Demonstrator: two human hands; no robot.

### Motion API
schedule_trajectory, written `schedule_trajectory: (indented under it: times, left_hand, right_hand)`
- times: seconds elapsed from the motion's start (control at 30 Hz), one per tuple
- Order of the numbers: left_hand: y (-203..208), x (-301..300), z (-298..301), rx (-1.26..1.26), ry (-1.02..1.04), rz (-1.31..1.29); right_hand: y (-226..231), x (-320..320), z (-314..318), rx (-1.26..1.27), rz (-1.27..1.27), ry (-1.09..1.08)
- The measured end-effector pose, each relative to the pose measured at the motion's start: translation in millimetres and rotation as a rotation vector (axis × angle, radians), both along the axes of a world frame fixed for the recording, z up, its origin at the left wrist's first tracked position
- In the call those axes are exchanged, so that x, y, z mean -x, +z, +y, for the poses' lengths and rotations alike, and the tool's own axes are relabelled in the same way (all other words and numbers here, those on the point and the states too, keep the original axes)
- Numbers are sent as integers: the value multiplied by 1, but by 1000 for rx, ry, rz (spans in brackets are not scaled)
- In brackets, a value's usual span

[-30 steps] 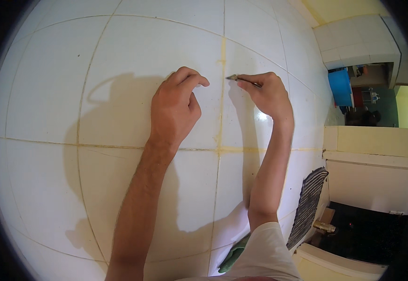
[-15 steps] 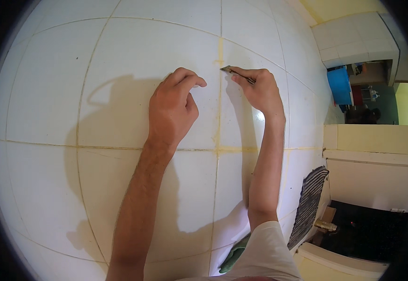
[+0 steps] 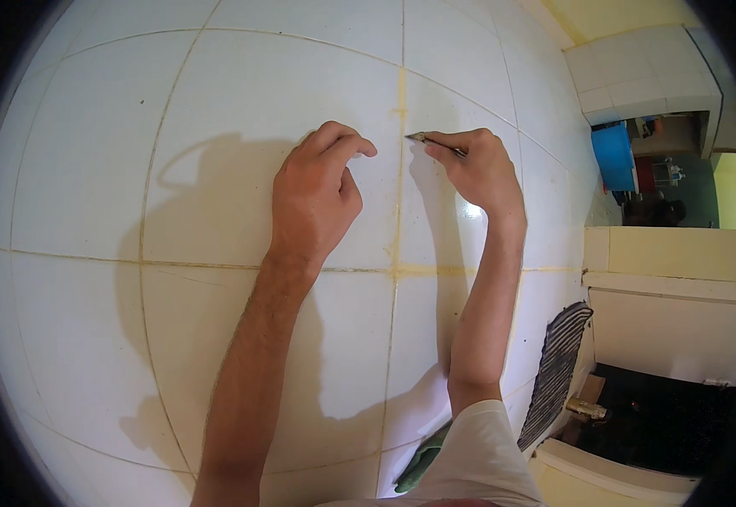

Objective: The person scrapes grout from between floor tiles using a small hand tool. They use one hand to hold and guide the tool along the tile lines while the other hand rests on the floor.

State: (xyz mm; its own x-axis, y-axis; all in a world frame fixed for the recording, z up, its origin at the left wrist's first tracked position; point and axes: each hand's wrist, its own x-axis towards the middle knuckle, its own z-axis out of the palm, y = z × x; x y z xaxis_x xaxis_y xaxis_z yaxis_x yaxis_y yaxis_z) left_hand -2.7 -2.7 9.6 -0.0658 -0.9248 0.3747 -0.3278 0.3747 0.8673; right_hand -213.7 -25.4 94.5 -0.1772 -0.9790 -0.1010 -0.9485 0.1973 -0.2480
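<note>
My right hand (image 3: 482,169) pinches a slim tool with a small pointed metal tip (image 3: 419,136); its exact kind is too small to make out. That tip is beside a yellow-stained grout line (image 3: 401,156) between white floor tiles (image 3: 334,76); whether it touches the floor I cannot tell. To the left of the line, my left hand (image 3: 313,194) has loosely bent fingers, with a gap between thumb and forefinger and nothing visible in it. Yellow smears also mark the grout crossing (image 3: 397,269) nearer me.
A dark striped mat (image 3: 556,372) lies to my right, before a dark opening (image 3: 655,418). Green cloth (image 3: 423,463) shows near my right sleeve. At the far right, a blue bin (image 3: 613,159) stands under a tiled ledge (image 3: 643,72).
My right hand has shifted a little to the right and slightly toward me, carrying the tool, whose tip now sits just right of the grout line. My left hand has barely moved.
</note>
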Motion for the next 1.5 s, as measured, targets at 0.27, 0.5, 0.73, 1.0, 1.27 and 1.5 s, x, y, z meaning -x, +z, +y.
schedule_trajectory:
  times: [0.27,0.5,0.73,1.0,1.27,1.5]
  left_hand:
    - [2,2,-1,35,9,-3]
    - [3,3,0,16,5,4]
    - [1,2,0,38,7,1]
    - [1,1,-1,13,1,11]
    - [1,2,-1,11,-3,9]
    - [0,2,-2,36,25,33]
  right_hand:
    - [-2,-7,-2,58,17,-23]
    - [-13,-10,-5,126,-28,-15]
    - [-10,-11,-3,107,18,-10]
    - [-14,-22,-3,132,52,-33]
    - [-19,-10,-5,176,118,-2]
    - [-18,-16,-3,168,158,77]
